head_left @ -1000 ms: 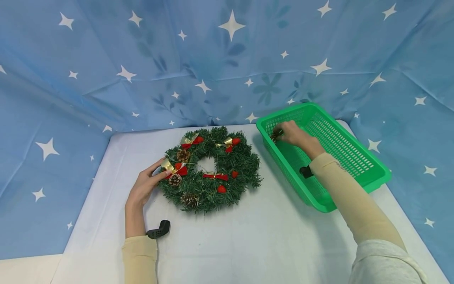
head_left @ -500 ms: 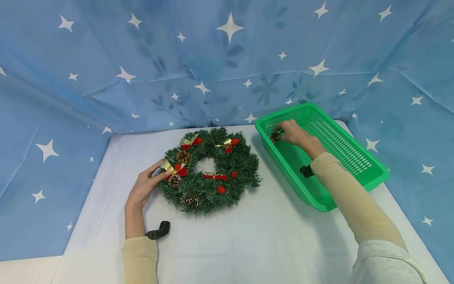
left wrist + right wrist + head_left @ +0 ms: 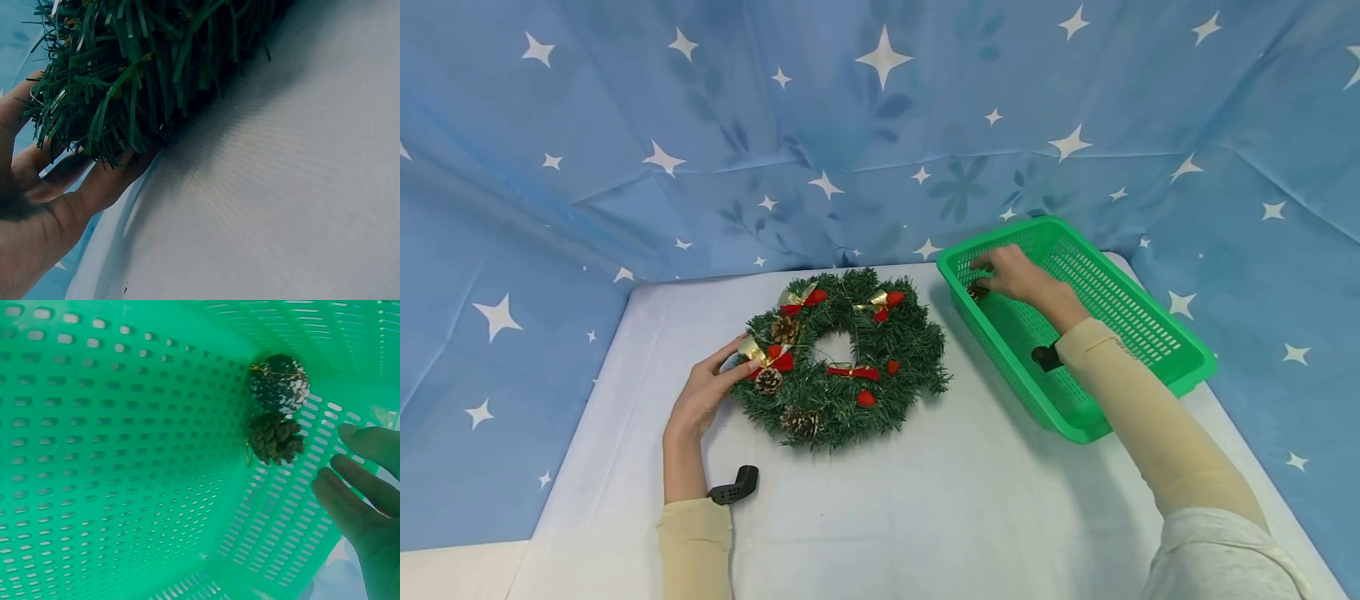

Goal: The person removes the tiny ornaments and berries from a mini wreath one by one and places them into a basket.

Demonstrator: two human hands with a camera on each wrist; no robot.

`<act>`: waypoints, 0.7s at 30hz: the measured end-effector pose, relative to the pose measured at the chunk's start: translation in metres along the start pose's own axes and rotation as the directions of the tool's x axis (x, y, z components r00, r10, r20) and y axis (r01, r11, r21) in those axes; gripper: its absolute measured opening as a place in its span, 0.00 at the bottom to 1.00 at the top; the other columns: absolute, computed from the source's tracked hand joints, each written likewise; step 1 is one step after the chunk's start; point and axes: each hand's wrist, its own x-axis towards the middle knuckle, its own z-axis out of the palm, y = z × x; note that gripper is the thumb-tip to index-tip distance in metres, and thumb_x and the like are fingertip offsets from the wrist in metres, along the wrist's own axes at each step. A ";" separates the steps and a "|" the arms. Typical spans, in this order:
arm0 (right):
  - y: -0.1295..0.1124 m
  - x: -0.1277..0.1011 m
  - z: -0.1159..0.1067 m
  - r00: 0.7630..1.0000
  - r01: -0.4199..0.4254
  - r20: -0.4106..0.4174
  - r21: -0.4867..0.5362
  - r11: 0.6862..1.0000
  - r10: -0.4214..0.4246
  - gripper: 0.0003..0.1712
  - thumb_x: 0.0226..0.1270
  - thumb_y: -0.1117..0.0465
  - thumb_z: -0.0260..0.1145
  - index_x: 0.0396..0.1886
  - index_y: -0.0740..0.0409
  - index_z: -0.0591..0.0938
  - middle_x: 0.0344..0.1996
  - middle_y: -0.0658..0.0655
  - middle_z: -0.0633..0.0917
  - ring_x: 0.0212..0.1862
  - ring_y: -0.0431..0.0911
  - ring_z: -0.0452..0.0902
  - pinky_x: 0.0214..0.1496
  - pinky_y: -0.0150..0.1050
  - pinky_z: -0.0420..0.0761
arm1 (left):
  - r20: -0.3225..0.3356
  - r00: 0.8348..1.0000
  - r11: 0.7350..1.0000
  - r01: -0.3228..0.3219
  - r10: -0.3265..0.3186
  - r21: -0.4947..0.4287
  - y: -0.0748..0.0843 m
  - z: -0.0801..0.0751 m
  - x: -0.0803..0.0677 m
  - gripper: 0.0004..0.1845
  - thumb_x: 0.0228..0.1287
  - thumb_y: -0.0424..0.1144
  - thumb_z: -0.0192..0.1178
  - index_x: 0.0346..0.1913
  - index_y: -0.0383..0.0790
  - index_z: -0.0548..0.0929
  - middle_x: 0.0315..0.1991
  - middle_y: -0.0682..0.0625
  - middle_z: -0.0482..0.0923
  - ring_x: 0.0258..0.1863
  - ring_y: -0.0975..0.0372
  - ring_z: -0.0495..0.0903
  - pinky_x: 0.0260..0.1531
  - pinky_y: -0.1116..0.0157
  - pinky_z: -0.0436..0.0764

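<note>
- Left hand (image 3: 703, 397) grips the rim of the green tinsel wreath (image 3: 842, 358) on the white table (image 3: 925, 508).
- Right hand (image 3: 1011, 275), fingers straight and apart, holds nothing; sits just beside the brown pine cones (image 3: 275, 415) in the green plastic basket (image 3: 1150, 333).

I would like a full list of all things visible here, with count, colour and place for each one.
wreath: 1, green with red-gold bows, red berries and pine cones, centre of table
basket: 1, green, right side of table
pine cones: 2, brown, one frosted white, in far-left corner of basket
table: 1, white cover
backdrop: 1, blue with white stars, behind the table and at both sides
left hand: holds wreath's left edge
right hand: open, inside basket beside the pine cones, not gripping them
</note>
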 end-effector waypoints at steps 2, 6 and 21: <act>-0.003 0.001 -0.001 1.000 0.013 -0.008 -0.002 1.000 -0.013 0.19 0.66 0.73 0.70 0.56 0.74 0.84 0.54 0.72 0.85 0.55 0.66 0.83 0.57 0.59 0.83 | -0.002 1.000 1.000 0.000 0.000 0.001 0.000 0.000 0.000 0.43 0.70 0.56 0.66 0.82 0.54 0.60 0.84 0.51 0.48 0.36 0.51 0.71 0.45 0.56 0.72; -0.008 0.002 -0.005 0.999 0.041 -0.027 -0.009 0.999 -0.041 0.19 0.65 0.74 0.70 0.55 0.73 0.84 0.53 0.72 0.86 0.55 0.66 0.83 0.58 0.59 0.82 | 0.011 1.000 1.000 -0.004 0.004 -0.019 0.000 0.000 0.000 0.44 0.70 0.56 0.67 0.83 0.52 0.58 0.85 0.50 0.44 0.83 0.49 0.41 0.70 0.47 0.64; -0.027 0.005 -0.017 0.998 0.057 -0.023 0.002 0.998 -0.057 0.18 0.68 0.68 0.71 0.55 0.71 0.85 0.53 0.71 0.86 0.56 0.65 0.83 0.59 0.58 0.82 | 0.007 1.000 1.000 -0.024 0.024 -0.004 0.000 0.000 0.000 0.41 0.72 0.53 0.66 0.82 0.53 0.60 0.84 0.48 0.47 0.20 0.66 0.52 0.26 0.59 0.60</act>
